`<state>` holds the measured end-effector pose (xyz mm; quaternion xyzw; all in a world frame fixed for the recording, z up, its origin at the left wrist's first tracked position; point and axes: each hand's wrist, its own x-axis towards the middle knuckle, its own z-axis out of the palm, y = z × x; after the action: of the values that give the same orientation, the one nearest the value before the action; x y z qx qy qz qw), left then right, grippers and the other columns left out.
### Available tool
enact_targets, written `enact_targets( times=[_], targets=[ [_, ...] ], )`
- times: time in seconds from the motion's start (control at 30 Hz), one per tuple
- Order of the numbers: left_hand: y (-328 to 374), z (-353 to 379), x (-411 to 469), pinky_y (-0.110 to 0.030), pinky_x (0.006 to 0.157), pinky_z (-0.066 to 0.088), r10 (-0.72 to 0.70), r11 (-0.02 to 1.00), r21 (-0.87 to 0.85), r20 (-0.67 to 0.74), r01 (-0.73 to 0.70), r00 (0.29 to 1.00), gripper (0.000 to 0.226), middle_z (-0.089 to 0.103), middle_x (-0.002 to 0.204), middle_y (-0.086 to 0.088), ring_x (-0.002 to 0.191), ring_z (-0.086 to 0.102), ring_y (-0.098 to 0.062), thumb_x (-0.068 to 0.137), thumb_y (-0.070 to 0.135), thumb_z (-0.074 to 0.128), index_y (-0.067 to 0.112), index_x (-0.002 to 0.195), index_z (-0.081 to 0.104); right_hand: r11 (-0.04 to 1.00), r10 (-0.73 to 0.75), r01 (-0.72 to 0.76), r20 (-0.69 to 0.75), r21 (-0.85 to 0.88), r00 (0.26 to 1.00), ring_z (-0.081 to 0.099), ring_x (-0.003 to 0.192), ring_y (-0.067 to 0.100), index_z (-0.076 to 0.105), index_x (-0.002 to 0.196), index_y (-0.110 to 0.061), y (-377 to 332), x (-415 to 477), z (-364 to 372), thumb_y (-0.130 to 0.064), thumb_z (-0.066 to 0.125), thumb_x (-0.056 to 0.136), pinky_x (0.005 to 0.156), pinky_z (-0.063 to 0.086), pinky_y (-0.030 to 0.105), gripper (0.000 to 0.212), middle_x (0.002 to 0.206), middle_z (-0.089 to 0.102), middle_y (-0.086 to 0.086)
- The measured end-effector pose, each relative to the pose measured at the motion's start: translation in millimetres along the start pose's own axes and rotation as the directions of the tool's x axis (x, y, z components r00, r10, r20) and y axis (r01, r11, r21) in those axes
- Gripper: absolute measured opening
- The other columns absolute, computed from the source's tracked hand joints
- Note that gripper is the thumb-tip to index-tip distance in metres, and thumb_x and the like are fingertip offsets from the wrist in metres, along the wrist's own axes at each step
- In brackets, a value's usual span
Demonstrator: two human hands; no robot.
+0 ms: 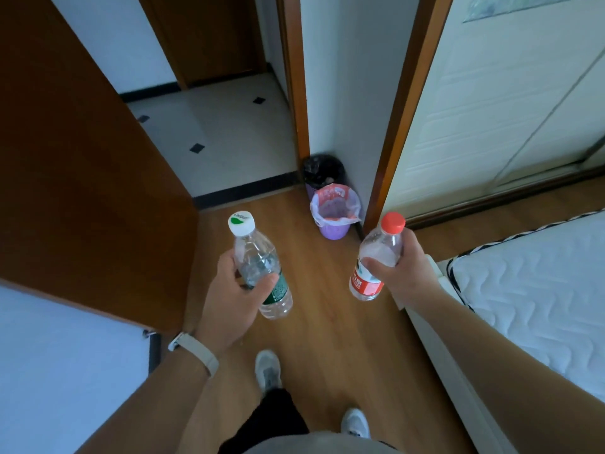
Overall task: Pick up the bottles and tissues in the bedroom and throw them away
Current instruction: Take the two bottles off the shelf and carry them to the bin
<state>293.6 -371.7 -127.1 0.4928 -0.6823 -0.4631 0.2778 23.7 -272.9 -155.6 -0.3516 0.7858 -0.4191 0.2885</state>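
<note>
Clear plastic bottles were held above the wooden floor [327,322], one per hand. The green-labelled bottle [258,257] was gripped by the left hand [234,290], cap tilted forward-left; the red-capped bottle [379,247] was clasped by the right hand [401,270], cap tilted forward-right. Both forearms were extended toward the purple bin [334,232].

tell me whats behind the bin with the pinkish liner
A second bin with a black bag stands behind the front bin. Its lower part is covered; contents too dark to tell.
</note>
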Motion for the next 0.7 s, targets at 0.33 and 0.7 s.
enact_targets(
  times=[0.33,0.7],
  targets=[
    [-37.4,-48.5,184.2,-0.018,0.070,0.054,0.011,0.995,-0.101,0.070,-0.004,0.998,0.046,0.064,0.105,0.010,0.091,0.065,0.002,0.081,0.020,0.078,0.022,0.117,0.050,0.990,0.113,-0.123,-0.125,-0.071,0.986,0.057,0.096,0.013,0.036,0.111,-0.037,-72.6,124.9,67.5,-0.034,0.079,0.076,0.063,0.044,0.019,0.056,0.104,0.052,-0.011],
    [-50.5,-108.8,352.9,-0.029,0.079,0.058,0.060,0.994,-0.097,0.177,-0.043,0.982,0.048,0.062,0.107,0.011,0.096,0.064,-0.003,0.081,0.024,0.078,0.028,0.120,0.049,0.979,0.057,-0.089,-0.171,-0.184,0.984,0.059,0.096,0.015,0.040,0.123,-0.027,-154.8,237.6,144.3,-0.039,0.078,0.075,0.071,0.049,0.024,0.062,0.110,0.055,-0.006]
  ],
)
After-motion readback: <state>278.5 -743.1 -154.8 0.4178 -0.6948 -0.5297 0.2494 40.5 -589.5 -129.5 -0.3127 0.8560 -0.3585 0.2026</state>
